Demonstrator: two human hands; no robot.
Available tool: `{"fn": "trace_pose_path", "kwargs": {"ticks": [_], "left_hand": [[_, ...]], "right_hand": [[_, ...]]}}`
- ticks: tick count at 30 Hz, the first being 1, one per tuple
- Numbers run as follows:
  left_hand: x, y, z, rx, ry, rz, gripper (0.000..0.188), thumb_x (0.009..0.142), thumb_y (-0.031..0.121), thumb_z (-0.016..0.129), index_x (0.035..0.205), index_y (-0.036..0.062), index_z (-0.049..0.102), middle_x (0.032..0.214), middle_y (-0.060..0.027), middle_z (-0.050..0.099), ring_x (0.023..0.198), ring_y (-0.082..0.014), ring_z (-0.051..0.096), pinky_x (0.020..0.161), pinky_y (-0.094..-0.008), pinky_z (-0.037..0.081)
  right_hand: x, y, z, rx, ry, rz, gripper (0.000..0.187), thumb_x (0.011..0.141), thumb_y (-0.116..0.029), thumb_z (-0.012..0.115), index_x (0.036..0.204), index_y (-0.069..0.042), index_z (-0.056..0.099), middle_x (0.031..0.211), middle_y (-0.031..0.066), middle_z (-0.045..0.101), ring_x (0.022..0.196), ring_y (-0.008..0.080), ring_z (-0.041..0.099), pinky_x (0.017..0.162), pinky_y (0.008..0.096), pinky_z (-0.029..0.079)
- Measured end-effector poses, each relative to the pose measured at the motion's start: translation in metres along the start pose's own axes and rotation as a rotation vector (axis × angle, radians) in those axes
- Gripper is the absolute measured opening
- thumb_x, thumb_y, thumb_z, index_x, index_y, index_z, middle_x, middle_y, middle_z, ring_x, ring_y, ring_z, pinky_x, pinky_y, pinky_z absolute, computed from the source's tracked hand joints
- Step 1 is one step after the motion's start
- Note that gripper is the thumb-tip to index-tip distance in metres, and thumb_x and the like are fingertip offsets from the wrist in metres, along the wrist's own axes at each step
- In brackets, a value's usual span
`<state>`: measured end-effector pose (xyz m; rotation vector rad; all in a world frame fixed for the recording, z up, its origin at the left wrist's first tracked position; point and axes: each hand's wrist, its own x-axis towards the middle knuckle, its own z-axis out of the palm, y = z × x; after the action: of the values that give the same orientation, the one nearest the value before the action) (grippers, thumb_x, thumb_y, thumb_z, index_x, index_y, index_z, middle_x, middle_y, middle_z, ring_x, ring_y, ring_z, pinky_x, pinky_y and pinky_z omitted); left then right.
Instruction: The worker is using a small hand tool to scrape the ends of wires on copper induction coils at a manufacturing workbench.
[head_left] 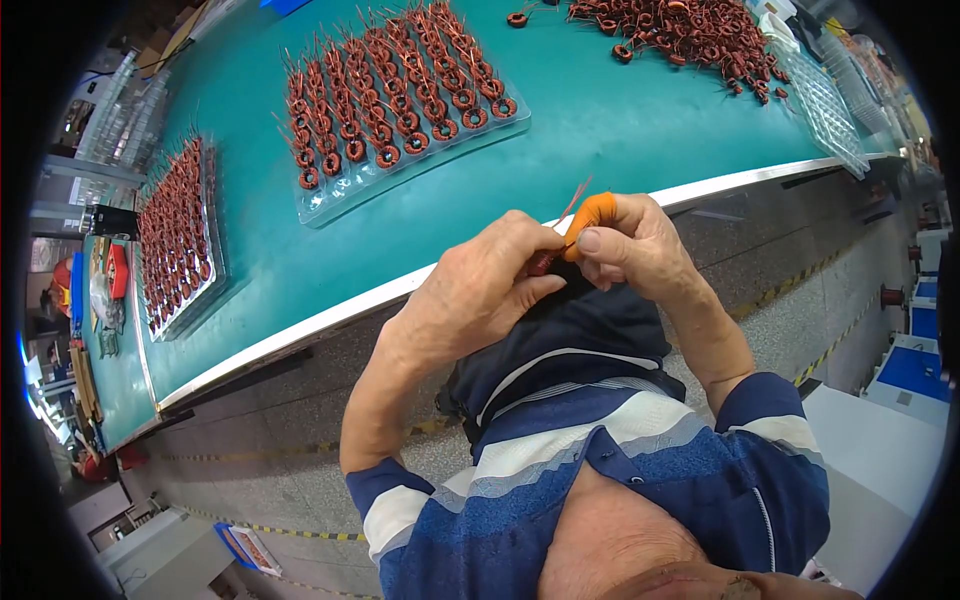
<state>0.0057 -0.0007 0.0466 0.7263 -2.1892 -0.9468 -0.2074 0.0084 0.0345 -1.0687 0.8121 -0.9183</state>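
My left hand (480, 285) is closed in a pinch on a small red-brown toroidal coil (543, 262), held in front of my body by the table's near edge. Thin copper wire leads (574, 202) stick up from it. My right hand (645, 245) meets the left one at the coil, thumb and forefinger pressed together. An orange finger cover (592, 222) sits on that forefinger. Fingers hide most of the coil, and exactly which part the right hand pinches is hidden.
On the green table (570, 140) a clear plastic tray (345, 205) carries rows of similar coils, leads upward. Another filled tray (215, 265) stands left. A heap of loose coils (690, 35) lies at the far right, beside an unfilled clear tray (825, 115).
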Motion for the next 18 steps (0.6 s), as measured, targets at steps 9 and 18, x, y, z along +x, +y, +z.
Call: {"fn": "trace_pose_path", "kwargs": {"ticks": [9, 18], "left_hand": [[0.008, 0.004, 0.017, 0.434, 0.151, 0.198, 0.040, 0.070, 0.002, 0.076, 0.102, 0.0014, 0.052, 0.091, -0.0130, 0.056, 0.074, -0.0263, 0.060, 0.061, -0.0359, 0.050], [0.015, 0.010, -0.002, 0.928, 0.161, 0.456, 0.027, 0.070, 0.009, 0.064, 0.095, 0.0014, 0.056, 0.098, -0.0158, 0.056, 0.083, -0.0248, 0.059, 0.072, -0.0330, 0.052]], "right_hand": [[-0.005, -0.023, 0.007, -0.380, 0.171, -0.114, 0.024, 0.086, -0.022, 0.067, 0.082, 0.002, 0.063, 0.063, 0.0000, 0.058, 0.055, 0.0044, 0.050, 0.047, 0.0198, 0.038], [-0.003, -0.029, 0.023, -0.286, 0.242, -0.110, 0.018, 0.087, -0.014, 0.065, 0.090, 0.004, 0.067, 0.065, 0.0014, 0.061, 0.055, 0.0047, 0.052, 0.049, 0.0201, 0.042]]}}
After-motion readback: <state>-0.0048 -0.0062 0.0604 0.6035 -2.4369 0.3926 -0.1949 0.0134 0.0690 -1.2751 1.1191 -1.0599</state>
